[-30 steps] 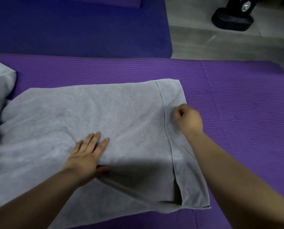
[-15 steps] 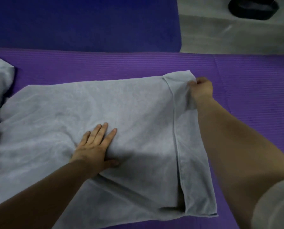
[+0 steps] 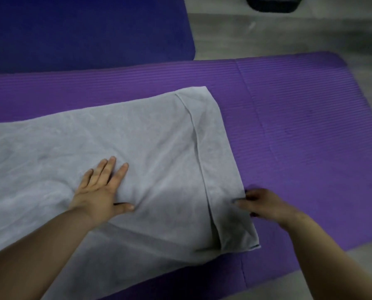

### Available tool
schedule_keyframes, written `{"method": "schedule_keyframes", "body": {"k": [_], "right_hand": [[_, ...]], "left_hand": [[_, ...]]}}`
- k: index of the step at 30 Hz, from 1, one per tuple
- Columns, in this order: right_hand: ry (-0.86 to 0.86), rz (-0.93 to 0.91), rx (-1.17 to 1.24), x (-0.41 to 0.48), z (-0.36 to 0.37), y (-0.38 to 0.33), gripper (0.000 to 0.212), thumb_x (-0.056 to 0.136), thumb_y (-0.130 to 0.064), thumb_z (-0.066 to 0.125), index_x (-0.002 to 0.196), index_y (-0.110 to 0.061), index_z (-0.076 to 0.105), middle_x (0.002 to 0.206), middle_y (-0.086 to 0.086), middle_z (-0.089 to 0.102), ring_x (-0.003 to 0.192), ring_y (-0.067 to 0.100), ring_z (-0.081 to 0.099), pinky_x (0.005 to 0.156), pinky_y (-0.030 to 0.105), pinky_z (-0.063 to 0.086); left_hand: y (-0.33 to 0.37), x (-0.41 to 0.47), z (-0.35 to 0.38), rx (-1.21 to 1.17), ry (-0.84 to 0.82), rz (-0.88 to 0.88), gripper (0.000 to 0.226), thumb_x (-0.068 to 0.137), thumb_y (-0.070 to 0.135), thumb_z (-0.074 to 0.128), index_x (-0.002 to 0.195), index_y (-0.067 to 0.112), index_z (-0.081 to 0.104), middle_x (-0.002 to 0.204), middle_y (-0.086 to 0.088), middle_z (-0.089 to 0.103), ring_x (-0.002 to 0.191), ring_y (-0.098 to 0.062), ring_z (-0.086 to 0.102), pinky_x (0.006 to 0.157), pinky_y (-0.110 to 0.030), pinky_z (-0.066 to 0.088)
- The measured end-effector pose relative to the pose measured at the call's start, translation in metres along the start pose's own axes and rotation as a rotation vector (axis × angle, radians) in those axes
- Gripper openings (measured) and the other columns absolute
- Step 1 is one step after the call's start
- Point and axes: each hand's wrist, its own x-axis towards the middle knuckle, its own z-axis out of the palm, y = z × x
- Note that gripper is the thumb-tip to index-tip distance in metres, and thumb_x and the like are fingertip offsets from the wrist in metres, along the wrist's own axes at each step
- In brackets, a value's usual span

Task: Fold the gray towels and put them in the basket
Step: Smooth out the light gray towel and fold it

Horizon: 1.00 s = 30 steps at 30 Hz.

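One purple mat [image 3: 299, 126] on gray floor [image 3: 267, 33] bears a towel [image 3: 137, 137].

A purple mat [image 3: 299, 126] lies on the floor [image 3: 267, 35]. A gray towel [image 3: 137, 137] is spread over the mat's nine-o'clock half. A blue mat [image 3: 83, 29] lies at eleven o'clock.
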Motion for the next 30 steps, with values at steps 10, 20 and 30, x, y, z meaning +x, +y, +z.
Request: {"method": "schedule_keyframes", "body": {"k": [10, 20, 30], "right_hand": [[0.327, 0.107, -0.156, -0.013, -0.038, 0.040, 0.027, 0.084, -0.010, 0.064, 0.060, -0.006, 0.052, 0.060, 0.008, 0.052, 0.057, 0.018, 0.047, 0.051, 0.024, 0.036], [0.292, -0.188, -0.286, -0.012, 0.013, -0.111, 0.046, 0.083, -0.008, 0.064, 0.126, -0.003, 0.048, 0.130, 0.015, 0.050, 0.102, 0.022, 0.049, 0.067, 0.011, 0.040], [-0.080, -0.650, -1.000, -0.001, 0.283, -0.306, 0.060, 0.094, -0.030, 0.047, 0.146, -0.020, 0.019, 0.155, 0.000, 0.017, 0.141, 0.014, 0.020, 0.113, 0.020, 0.017]], "left_hand": [[0.037, -0.003, -0.036, -0.054, -0.031, 0.271, 0.091, 0.085, 0.054, 0.048, 0.144, 0.026, -0.014, 0.155, 0.003, -0.015, 0.144, -0.014, -0.007, 0.117, -0.028, 0.002], [-0.166, -0.071, -0.048, -0.267, 0.076, -0.101, 0.057, 0.090, 0.035, 0.052, 0.140, 0.023, 0.030, 0.150, -0.002, 0.028, 0.138, -0.015, 0.027, 0.112, -0.021, 0.020], [-0.337, -0.105, 0.037, -1.090, 0.415, -0.636, 0.061, 0.085, 0.015, 0.061, 0.137, -0.002, 0.034, 0.126, -0.024, 0.053, 0.119, -0.035, 0.049, 0.100, -0.036, 0.035]]}}
